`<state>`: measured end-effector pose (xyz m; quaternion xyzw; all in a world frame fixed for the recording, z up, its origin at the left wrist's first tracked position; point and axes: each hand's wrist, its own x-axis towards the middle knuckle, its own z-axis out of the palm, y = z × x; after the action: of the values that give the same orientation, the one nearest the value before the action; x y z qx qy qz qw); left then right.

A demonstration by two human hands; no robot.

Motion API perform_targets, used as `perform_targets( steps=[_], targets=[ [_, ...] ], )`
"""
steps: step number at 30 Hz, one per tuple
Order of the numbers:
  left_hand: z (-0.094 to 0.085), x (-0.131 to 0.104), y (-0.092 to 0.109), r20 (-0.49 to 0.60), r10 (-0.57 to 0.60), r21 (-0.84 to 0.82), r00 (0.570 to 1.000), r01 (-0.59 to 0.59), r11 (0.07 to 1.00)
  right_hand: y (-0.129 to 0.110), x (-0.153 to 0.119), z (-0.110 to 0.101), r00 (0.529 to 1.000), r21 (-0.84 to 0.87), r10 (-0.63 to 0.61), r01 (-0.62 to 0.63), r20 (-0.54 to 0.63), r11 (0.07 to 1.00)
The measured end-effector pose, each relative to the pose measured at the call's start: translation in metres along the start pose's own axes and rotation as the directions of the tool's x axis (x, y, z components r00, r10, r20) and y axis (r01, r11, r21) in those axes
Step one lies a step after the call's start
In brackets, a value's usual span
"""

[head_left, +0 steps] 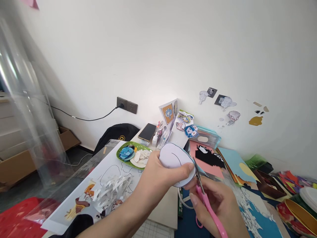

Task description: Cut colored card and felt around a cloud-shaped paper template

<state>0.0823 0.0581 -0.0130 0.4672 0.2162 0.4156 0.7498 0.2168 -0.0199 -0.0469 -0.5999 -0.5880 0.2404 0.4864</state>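
My left hand (166,170) pinches a rounded white paper cutout (173,155) with a dark outline and a curved line drawn on it, the thumb lying across its face. In my right hand (218,201) is a pair of pink-handled scissors (206,200). Their blades point upward at the right edge of the paper, close to my left thumb tip. A sliver of blue paper shows behind the cutout's upper right edge. Beyond the left hand, a green tray (141,145) holds blue and white paper pieces.
Shredded white paper strips (115,191) lie on a printed drawing sheet (59,205) at left. A phone (147,132) and a small white bottle (154,140) stand behind the tray. Coloured paper sheets (235,158) and a gold-lined tin (300,215) are at right.
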Motion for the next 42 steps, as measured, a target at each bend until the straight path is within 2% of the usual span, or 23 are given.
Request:
perform_targets(
  steps=[7,18,25,35,39,42],
  targets=[
    [0.002,-0.001,0.000,-0.054,0.009,0.001,0.998,-0.009,1.000,-0.002,0.003,-0.003,0.999,0.031,0.038,-0.039,0.027,0.999],
    [-0.002,-0.001,0.004,-0.017,-0.041,0.069,0.999,0.042,0.997,0.000,-0.001,-0.009,0.988,-0.066,0.124,-0.118,0.088,0.991],
    [-0.003,-0.002,0.005,-0.030,-0.053,0.065,0.998,0.055,0.996,-0.005,0.002,-0.010,0.979,-0.090,0.171,-0.161,0.110,0.983],
    [-0.005,0.001,0.001,-0.123,-0.028,0.072,0.992,0.037,0.997,-0.007,0.001,-0.013,0.981,-0.138,0.146,-0.128,0.124,0.982],
    [-0.004,-0.001,0.005,-0.102,-0.037,0.057,0.994,0.043,0.997,-0.006,-0.002,-0.013,0.980,-0.104,0.167,-0.156,0.105,0.982],
    [-0.006,-0.002,0.007,-0.048,-0.043,0.091,0.998,0.047,0.995,-0.005,-0.005,-0.013,0.989,-0.028,0.118,-0.116,0.093,0.993]
  ],
)
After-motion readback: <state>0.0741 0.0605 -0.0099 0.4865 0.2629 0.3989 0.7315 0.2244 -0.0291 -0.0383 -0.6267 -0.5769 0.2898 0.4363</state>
